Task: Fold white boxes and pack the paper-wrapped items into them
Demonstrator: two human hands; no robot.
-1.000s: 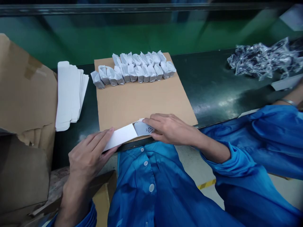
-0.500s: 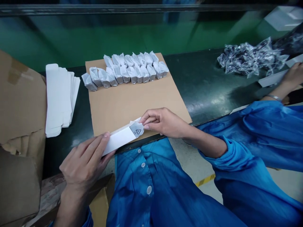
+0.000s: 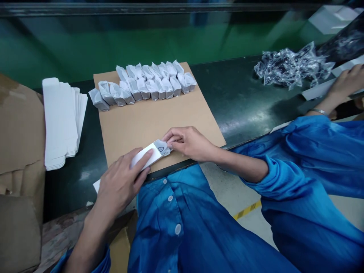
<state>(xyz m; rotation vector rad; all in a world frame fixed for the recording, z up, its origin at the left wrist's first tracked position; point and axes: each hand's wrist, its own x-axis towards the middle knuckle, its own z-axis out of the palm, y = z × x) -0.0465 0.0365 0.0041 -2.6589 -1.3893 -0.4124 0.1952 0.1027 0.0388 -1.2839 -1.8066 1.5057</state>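
A long white carton [image 3: 148, 156] lies at the near edge of a brown cardboard sheet [image 3: 159, 121]. My left hand [image 3: 121, 185] rests on top of it, fingers curled round its body. My right hand [image 3: 189, 142] pinches a small clear pouch [image 3: 162, 148] with a printed recycling mark at the carton's open right end; the pouch is partly inside. Two rows of similar white wrapped pouches [image 3: 145, 85] lie along the sheet's far edge.
A stack of flat white cartons [image 3: 61, 121] lies left of the sheet on the dark green belt [image 3: 244, 102]. Torn brown boxes [image 3: 19, 151] stand at far left. A heap of clear-wrapped dark items [image 3: 292, 66] lies far right, beside another person's hand [image 3: 347, 81].
My left hand slid forward along the carton and now covers more of it. My right hand pushed the pouch further into the open end. The view drifted right.
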